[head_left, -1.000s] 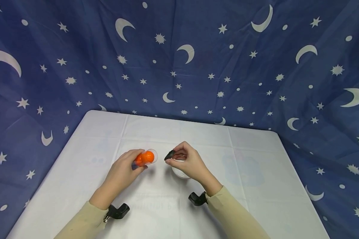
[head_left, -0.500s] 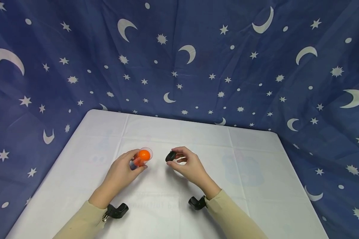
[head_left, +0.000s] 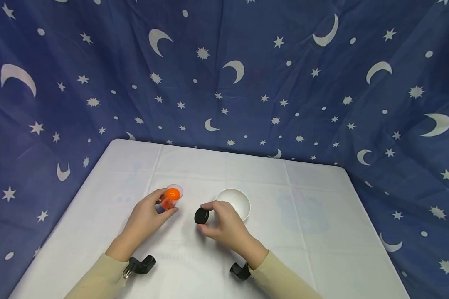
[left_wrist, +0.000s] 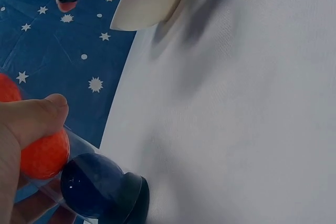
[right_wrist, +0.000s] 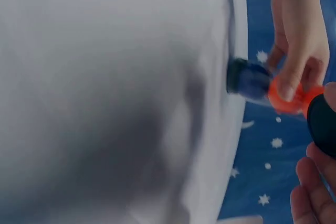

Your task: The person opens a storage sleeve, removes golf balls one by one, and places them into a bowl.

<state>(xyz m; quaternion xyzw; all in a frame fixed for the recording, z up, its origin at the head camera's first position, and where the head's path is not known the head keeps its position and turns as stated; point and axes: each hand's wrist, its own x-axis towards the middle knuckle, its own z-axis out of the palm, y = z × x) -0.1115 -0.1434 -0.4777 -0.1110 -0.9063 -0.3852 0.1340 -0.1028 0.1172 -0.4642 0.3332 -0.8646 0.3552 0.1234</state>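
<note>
My left hand [head_left: 144, 220] grips a clear tube [left_wrist: 79, 141] with its thumb and fingers round the side. Inside, an orange ball [head_left: 173, 193] shows at the open top, with another orange ball [left_wrist: 46, 156] and a dark blue ball [left_wrist: 88, 182] lower down. A dark cap [left_wrist: 137, 200] closes the tube's bottom end, close to the table in the left wrist view. Between thumb and fingertips, my right hand [head_left: 230, 228] pinches a round black lid [head_left: 201, 216], held apart from the tube and to its right.
A white bowl [head_left: 235, 198] stands on the table just behind my right hand, partly hidden by it. White cloth covers the table [head_left: 321, 207]. A dark blue curtain [head_left: 247, 95] with moons and stars hangs behind. Black wrist mounts [head_left: 144, 264] jut from both sleeves.
My right hand has come nearer with the lid, turning its round face into view and uncovering more of the bowl. My left hand has shifted slightly left, and the tube stands more upright.
</note>
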